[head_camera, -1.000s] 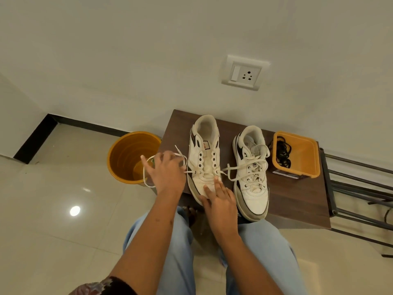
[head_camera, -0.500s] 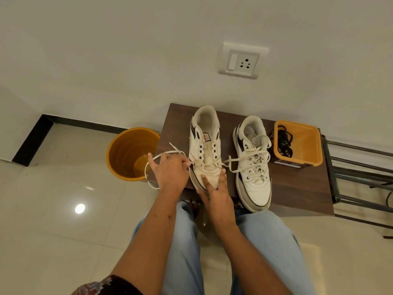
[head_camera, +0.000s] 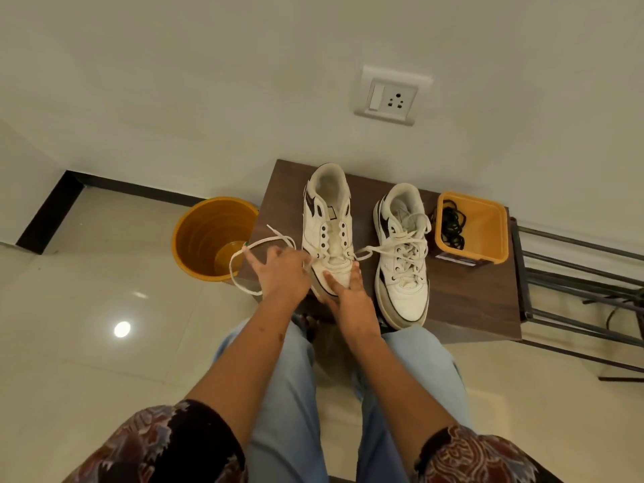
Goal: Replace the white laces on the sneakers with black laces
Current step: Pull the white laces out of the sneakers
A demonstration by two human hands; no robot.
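Since a second ago: left hand (head_camera: 278,273) shifted in toward the near sneaker (head_camera: 329,231), loop of white lace (head_camera: 240,270) now drawn out further over the desk's left edge. Left hand curled, gripping that white lace just beside the sneaker's toe-side eyelets, index finger stretched out toward the loop. Right hand (head_camera: 348,294) flat on the toe of the same sneaker, fingers straight and spread, pressing down, holding nothing. Upper eyelets of this sneaker bare, only the lowest rows threaded, one lace end trailing right toward the other shoe. Second sneaker (head_camera: 402,252) just beside it on the right, fully laced in white, bow loose across the tongue. Both on the dark wooden desk (head_camera: 467,294), heels toward the wall. Orange tray (head_camera: 488,235) at the desk's far right corner, a tangle of black laces (head_camera: 451,224) inside, against its left wall, well apart from both hands. Round orange bucket (head_camera: 209,235) on the floor, just left of the desk, under the hanging loop. Wall socket (head_camera: 390,97) above the desk. Metal rack (head_camera: 575,273) to the right of the desk. Light blue jeans (head_camera: 421,371) and patterned sleeves (head_camera: 167,444) at the bottom of the view.
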